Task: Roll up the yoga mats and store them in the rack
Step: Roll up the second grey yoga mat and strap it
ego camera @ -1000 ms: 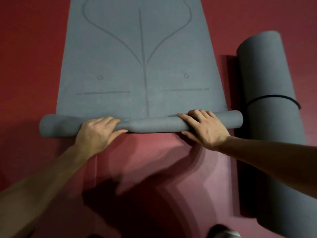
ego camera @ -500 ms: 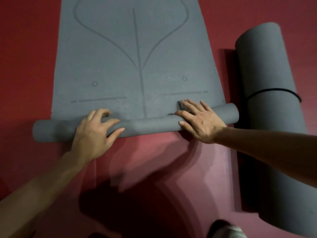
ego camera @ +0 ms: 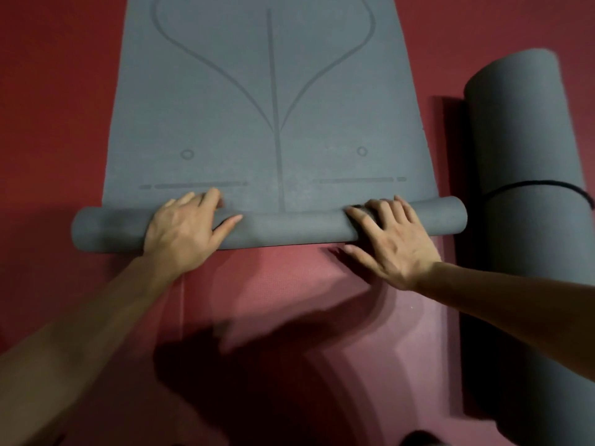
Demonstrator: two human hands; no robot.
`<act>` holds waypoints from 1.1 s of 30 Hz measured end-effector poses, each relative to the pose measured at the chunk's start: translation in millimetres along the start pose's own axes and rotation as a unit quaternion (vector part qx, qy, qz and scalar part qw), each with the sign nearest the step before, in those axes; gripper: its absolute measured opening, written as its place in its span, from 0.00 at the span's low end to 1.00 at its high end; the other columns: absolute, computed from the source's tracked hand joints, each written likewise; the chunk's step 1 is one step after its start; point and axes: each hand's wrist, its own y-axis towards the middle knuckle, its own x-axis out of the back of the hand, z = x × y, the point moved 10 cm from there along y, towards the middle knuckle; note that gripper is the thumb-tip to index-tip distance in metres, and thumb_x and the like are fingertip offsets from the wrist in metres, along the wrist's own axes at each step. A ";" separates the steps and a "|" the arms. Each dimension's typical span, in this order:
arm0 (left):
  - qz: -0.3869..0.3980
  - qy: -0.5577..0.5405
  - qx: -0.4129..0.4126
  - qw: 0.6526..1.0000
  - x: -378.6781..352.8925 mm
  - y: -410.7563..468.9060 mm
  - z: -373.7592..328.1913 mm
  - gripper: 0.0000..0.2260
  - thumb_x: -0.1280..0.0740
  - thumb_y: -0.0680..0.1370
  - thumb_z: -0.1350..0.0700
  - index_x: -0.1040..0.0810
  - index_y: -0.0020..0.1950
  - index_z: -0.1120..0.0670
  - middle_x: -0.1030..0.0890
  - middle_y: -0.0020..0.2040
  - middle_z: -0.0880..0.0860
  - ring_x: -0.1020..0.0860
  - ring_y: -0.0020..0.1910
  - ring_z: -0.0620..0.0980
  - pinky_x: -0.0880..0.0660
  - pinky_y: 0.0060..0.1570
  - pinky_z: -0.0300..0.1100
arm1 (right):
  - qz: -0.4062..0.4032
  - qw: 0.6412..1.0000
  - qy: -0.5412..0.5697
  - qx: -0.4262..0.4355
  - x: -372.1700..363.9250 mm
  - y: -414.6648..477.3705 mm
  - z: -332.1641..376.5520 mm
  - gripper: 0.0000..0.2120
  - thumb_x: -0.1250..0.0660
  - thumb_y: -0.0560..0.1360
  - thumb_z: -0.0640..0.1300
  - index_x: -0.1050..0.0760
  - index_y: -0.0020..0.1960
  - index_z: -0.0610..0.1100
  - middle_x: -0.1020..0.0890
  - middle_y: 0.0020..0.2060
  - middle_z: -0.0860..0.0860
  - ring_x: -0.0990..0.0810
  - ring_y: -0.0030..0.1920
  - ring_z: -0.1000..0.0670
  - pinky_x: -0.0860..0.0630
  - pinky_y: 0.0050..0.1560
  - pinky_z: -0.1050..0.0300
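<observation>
A grey yoga mat (ego camera: 273,91) with printed alignment lines lies flat on the red floor, its near end rolled into a thin tube (ego camera: 289,226) running left to right. My left hand (ego camera: 183,230) lies across the left part of the tube, fingers reaching over onto the flat mat, thumb resting on top. My right hand (ego camera: 389,239) holds the right part, fingers bent over the far side and thumb at the near base. A second grey mat (ego camera: 531,252), fully rolled and bound by a black band, lies lengthwise at the right.
Red matting (ego camera: 289,300) covers the floor all round, with a seam running toward me below my left wrist. My shadow darkens the near floor. A dark shape, perhaps a foot (ego camera: 418,439), shows at the bottom edge. No rack is in view.
The tube has rolled a little further away along the mat. My hands have shifted on it, from gripping, to flat fingers, to the present hold.
</observation>
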 end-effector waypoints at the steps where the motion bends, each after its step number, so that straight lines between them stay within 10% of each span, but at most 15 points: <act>1: -0.019 -0.006 0.005 1.000 3.6 -1.3 -0.8 0.23 0.44 0.82 0.35 0.26 0.50 0.55 0.19 0.44 0.56 0.20 0.46 0.61 0.26 0.46 0.56 | 0.009 1.000 -0.005 0.002 -2.3 3.2 -1.5 0.31 0.46 0.82 0.65 0.30 0.74 0.45 0.24 0.60 0.39 0.26 0.59 0.37 0.34 0.70 0.38; 5: -0.112 -0.021 0.033 0.993 27.4 -11.3 -3.7 0.18 0.36 0.82 0.42 0.19 0.50 0.57 0.22 0.52 0.56 0.23 0.50 0.62 0.30 0.50 0.57 | 0.031 0.999 -0.005 -0.006 -4.3 22.6 -9.5 0.28 0.50 0.82 0.63 0.30 0.72 0.47 0.24 0.61 0.40 0.25 0.57 0.37 0.31 0.64 0.40; 11: -0.041 -0.020 -0.034 0.998 7.2 -27.3 1.6 0.30 0.36 0.78 0.35 0.24 0.69 0.57 0.21 0.67 0.57 0.24 0.67 0.59 0.35 0.72 0.56 | 0.030 0.999 -0.013 0.003 -6.8 54.7 -21.0 0.26 0.51 0.83 0.63 0.29 0.71 0.49 0.26 0.58 0.41 0.26 0.53 0.38 0.31 0.61 0.42; 21: -0.033 -0.014 -0.052 0.998 4.6 12.9 12.4 0.28 0.43 0.80 0.33 0.20 0.62 0.54 0.16 0.56 0.53 0.20 0.55 0.58 0.29 0.57 0.55 | -0.082 0.995 0.031 -0.049 23.1 46.5 -23.3 0.25 0.42 0.81 0.65 0.22 0.64 0.47 0.23 0.55 0.43 0.23 0.50 0.37 0.29 0.61 0.41; 26: -0.050 -0.014 -0.034 0.998 14.4 22.5 15.7 0.26 0.41 0.79 0.34 0.20 0.64 0.52 0.23 0.58 0.54 0.25 0.56 0.59 0.31 0.55 0.55 | -0.002 1.000 -0.014 -0.001 -2.6 46.3 -21.9 0.42 0.44 0.76 0.75 0.33 0.77 0.44 0.26 0.63 0.41 0.27 0.61 0.37 0.37 0.72 0.36; 33: -0.066 0.026 -0.048 0.996 11.4 16.6 8.7 0.31 0.41 0.78 0.32 0.24 0.71 0.51 0.20 0.60 0.57 0.23 0.57 0.61 0.32 0.61 0.56 | 0.065 0.998 -0.019 0.001 -10.6 74.1 -33.2 0.41 0.54 0.76 0.77 0.33 0.74 0.48 0.24 0.59 0.44 0.24 0.56 0.39 0.32 0.65 0.40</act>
